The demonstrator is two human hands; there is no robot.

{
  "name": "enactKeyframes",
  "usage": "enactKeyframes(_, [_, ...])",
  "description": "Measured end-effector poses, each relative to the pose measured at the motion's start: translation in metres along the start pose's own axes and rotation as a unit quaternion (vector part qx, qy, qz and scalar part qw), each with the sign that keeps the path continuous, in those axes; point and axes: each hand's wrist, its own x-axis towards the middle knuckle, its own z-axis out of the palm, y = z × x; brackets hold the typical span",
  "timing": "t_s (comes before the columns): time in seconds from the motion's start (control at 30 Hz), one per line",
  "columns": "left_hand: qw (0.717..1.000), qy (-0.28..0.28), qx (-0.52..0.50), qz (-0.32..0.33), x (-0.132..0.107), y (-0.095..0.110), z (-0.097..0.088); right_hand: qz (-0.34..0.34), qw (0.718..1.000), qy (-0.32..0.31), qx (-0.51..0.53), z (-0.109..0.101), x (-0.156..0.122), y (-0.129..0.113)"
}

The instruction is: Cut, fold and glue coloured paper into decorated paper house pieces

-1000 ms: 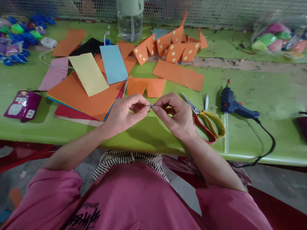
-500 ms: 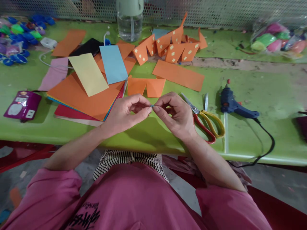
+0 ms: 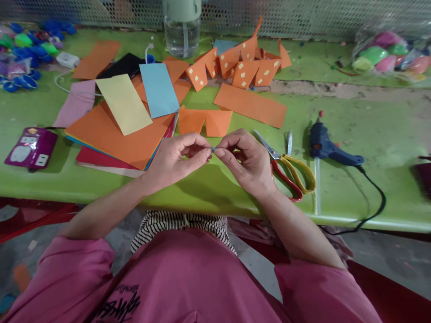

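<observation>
Left hand (image 3: 171, 157) and right hand (image 3: 249, 166) each pinch, thumb to forefinger, one tiny bluish piece (image 3: 213, 149) midway between them, equally near both; its long axis is indeterminable. Directly beyond is a notched orange paper cut-out (image 3: 217, 124); red-and-yellow-handled scissors (image 3: 276, 156) lie beside the right hand.

Left hand (image 3: 177, 157) and right hand (image 3: 248, 163) nearly meet, thumbs (image 3: 227, 160) pinched toward forefingers (image 3: 196, 138) (both forearms (image 3: 107, 205) bare, angling inward).
</observation>
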Motion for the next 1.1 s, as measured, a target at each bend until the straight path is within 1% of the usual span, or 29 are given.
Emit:
enactKeyframes(0.1, [1.0,0.002,0.005,0.0,0.0006,0.0008,-0.0001,-0.008,1.0,-0.005,0.004,0.0,0.0001,0.0015])
enactKeyframes(0.17, [1.0,0.002,-0.016,-0.006,0.0018,0.0014,-0.0001,-0.008,1.0,-0.009,0.012,0.0,-0.0001,0.0023])
enactKeyframes(0.3, [0.996,0.0,-0.081,-0.047,0.0045,0.0022,0.0,0.027,0.999,-0.013,0.035,0.0005,-0.0008,0.0031])
enactKeyframes(0.4, [0.995,-0.001,-0.08,-0.058,0.0044,0.0015,0.0005,0.031,0.998,-0.009,0.046,0.0015,-0.001,0.0035])
enactKeyframes(0.53, [0.999,-0.001,-0.035,-0.023,0.0022,-0.0002,0.0007,0.028,0.999,0.005,0.042,0.0032,-0.0007,0.0037])
enactKeyframes(0.67, [0.999,0.01,0.041,0.026,0.0007,0.0008,0.001,0.034,0.999,0.008,0.038,0.0035,-0.0006,0.0023])
enactKeyframes(0.73, [0.992,0.027,0.101,0.071,0.0,0.0015,0.0023,0.033,0.999,0.001,0.039,0.003,-0.0008,0.001])
enactKeyframes(0.8, [0.978,0.05,0.163,0.119,-0.0009,0.0012,0.0043,0.03,0.999,-0.008,0.036,0.0022,-0.001,-0.0002])
enactKeyframes(0.87, [0.969,0.064,0.19,0.146,-0.0016,-0.0002,0.0061,0.027,0.999,-0.012,0.028,0.0016,-0.0011,-0.0008])
enactKeyframes(0.93, [0.972,0.059,0.176,0.145,-0.0018,-0.0023,0.0067,0.027,0.999,-0.017,0.017,0.0014,-0.001,-0.0005])
enactKeyframes(1.1, [0.988,0.031,0.125,0.082,0.0008,-0.0063,0.0024,0.026,0.999,-0.012,-0.027,0.0006,0.0004,0.0022])
